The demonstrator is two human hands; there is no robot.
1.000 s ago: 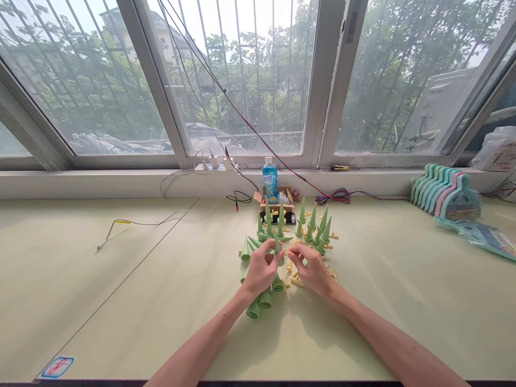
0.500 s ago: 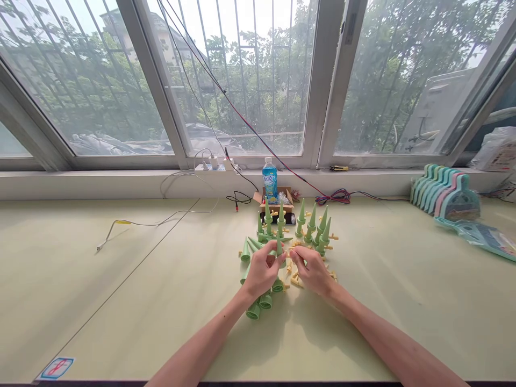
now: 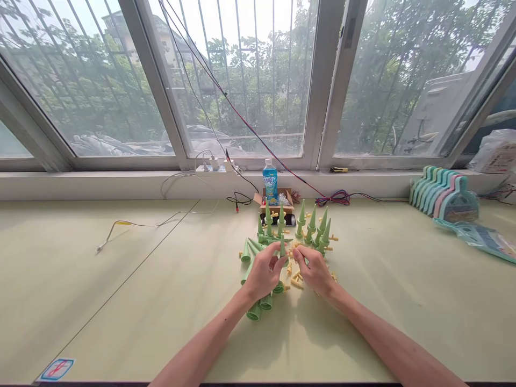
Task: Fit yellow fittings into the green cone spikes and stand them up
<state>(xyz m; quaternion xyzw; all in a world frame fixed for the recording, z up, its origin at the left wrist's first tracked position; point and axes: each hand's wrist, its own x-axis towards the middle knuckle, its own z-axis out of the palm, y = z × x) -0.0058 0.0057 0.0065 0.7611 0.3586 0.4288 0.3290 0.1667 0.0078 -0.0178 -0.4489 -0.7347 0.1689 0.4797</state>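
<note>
Hands are being drawn closer: left hand (image 3: 264, 274) gripping a green plastic cone (image 3: 282, 248), right hand (image 3: 315, 271) a yellow plastic peg (image 3: 293, 251); pegged cones (image 3: 312, 226) at 12 o'clock, bare cones (image 3: 258, 307) at 7.

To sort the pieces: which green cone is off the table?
The green cone pinched upright by the left hand, close beside the right hand. The other cones stand behind it or lie flat on the table.

Green cones (image 3: 255, 312) partly out of sight beneath the left hand (image 3: 264, 274)
</note>
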